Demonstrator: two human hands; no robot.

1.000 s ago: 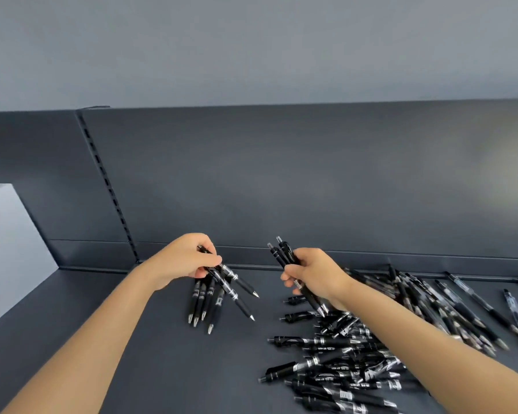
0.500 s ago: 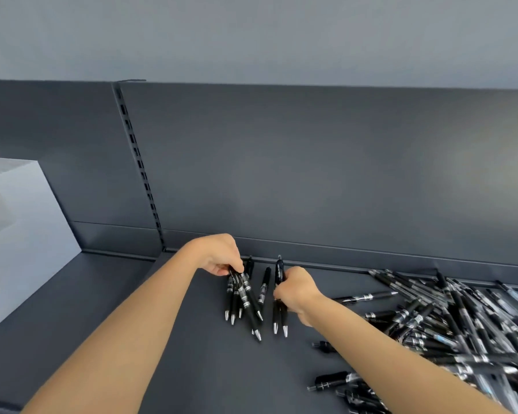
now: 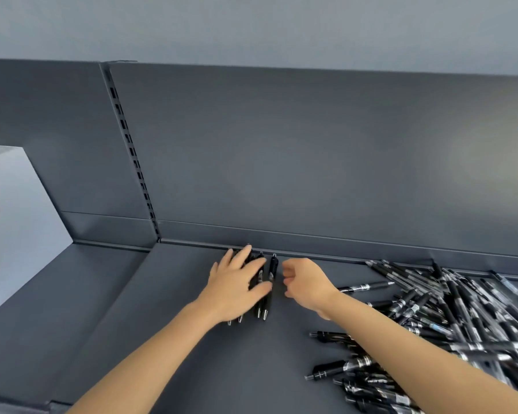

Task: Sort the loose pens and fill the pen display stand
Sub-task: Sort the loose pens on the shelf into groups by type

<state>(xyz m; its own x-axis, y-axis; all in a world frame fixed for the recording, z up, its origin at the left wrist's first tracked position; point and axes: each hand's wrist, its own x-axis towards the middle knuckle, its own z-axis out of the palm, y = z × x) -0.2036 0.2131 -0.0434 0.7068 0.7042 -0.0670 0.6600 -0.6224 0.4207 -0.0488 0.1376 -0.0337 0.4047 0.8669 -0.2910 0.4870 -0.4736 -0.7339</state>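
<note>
Where a dark grey shelf (image 3: 192, 369) meets its upright back panel (image 3: 311, 159), a person's two bare forearms reach in from the bottom edge of the view. The left hand (image 3: 237, 286) lies palm down on a short row of pens (image 3: 273, 268). Its fingers are straight and spread, so its grip is open and it presses on the pens without holding them. These black pens lie side by side, with their clicker ends at the foot of the back panel and their silver tips pointing toward the person. The hand covers most of them, and only the rightmost pen shows nearly in full. Just beside that pen, not touching it, is the right hand (image 3: 305, 283). Its fingers curl loosely toward the palm with nothing in them, so its grip is slack and empty. Further right, well apart from the row, a pile of loose pens (image 3: 461, 318) sprawls across the shelf. Their black barrels with silver bands cross at every angle and run out of the right and bottom edges. The right forearm passes over part of the pile. One single pen (image 3: 364, 286) lies between the right hand and the pile, its tip pointing right. A slotted upright (image 3: 132, 156) runs down the back panel on the left, and a pale box (image 3: 12, 234) stands at the far left.
</note>
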